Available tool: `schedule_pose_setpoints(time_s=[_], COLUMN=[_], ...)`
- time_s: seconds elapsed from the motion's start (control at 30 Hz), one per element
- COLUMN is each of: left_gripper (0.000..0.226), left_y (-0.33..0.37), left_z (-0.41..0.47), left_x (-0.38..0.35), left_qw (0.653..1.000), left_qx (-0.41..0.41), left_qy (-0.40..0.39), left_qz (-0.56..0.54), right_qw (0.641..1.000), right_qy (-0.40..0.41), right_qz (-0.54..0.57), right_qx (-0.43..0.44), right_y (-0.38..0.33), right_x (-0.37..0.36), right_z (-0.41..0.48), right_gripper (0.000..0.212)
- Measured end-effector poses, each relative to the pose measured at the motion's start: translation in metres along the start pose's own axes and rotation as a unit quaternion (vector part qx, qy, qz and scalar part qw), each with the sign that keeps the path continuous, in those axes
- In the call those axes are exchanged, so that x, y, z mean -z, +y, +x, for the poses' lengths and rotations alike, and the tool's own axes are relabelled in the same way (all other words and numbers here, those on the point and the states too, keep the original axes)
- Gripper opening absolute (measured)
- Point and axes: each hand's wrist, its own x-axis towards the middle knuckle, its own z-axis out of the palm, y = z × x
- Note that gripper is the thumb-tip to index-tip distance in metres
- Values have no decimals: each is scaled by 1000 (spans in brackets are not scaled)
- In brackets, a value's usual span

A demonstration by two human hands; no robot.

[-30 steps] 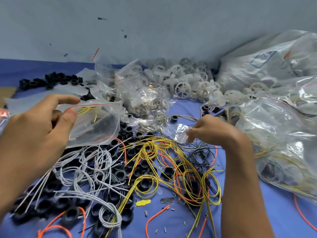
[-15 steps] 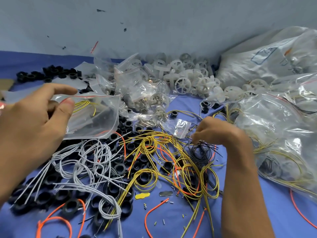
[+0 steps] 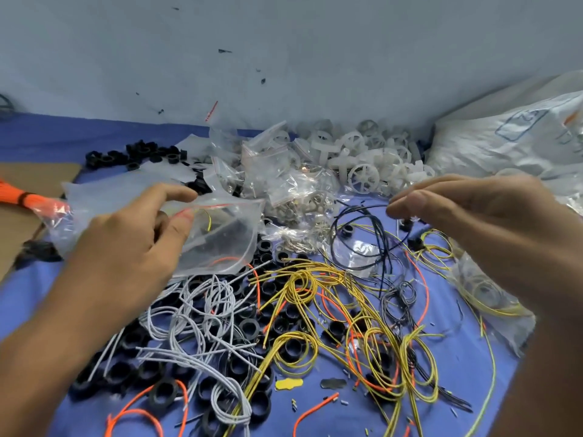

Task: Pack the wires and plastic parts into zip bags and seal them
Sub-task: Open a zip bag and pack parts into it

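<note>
— While the left hand (image 3: 126, 247) pinches the clear red-strip plastic zip bag (image 3: 220, 244) at nine o'clock, progress?
— Early, I judge: right hand (image 3: 473, 222) pinches a thin dark-blue wire loop (image 3: 378, 238) at three o'clock, unbagged.

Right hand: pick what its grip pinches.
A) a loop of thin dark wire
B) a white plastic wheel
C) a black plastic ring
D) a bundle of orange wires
A: the right hand pinches a loop of thin dark wire that hangs from its fingertips above the pile, while the left hand holds the clear plastic zip bag.
</note>
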Motion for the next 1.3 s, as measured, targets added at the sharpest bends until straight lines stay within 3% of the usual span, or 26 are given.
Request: schedule_pose_setpoints(time_s=[0.07, 0.17, 0.23, 0.33, 0.43, 0.5, 0.57, 0.7, 0.83, 1.07, 1.3], left_gripper=[32, 65, 71, 47, 22, 22, 20, 15, 35, 29, 24], left_y=[12, 29, 40, 51, 56, 55, 55, 54, 50, 41, 43], left_z=[-2, -5, -9, -15, -14, -12, -12, -10, -9, -4, -3], left_x=[2, 6, 8, 6, 9, 14, 18, 21, 25, 29, 33], left_qw=[999, 998, 994, 969, 945, 931, 919, 905, 898, 901, 857], left_qx=[11, 2, -9, -22, -8, -7, -8, -3, -1, 22, 56], left_qy=[-32, -56, -92, -124, -96, -82, -66, -60, -86, -62, -87], left_qz=[12, 34, -61, -212, -312, -355, -389, -421, -431, -429, -504], right_qw=[999, 994, 989, 980, 974, 973, 968, 954, 959, 972, 976], right_qy=[-16, -40, -59, -91, -115, -85, -87, -150, -130, -86, -97], right_qz=[34, 72, 94, 123, 151, 197, 229, 248, 232, 190, 137], right_qx=[34, 71, 97, 125, 124, 83, 46, 75, 92, 109, 139], right_y=[-6, -17, -24, -38, -45, -47, -46, -45, -44, -44, -46], right_x=[-8, -23, -36, -56, -71, -82, -90, -98, -101, -111, -108], right_z=[2, 7, 11, 15, 17, 20, 21, 22, 22, 23, 23], right_gripper=[19, 17, 19, 21, 19, 15, 26, 18, 22, 27, 23])
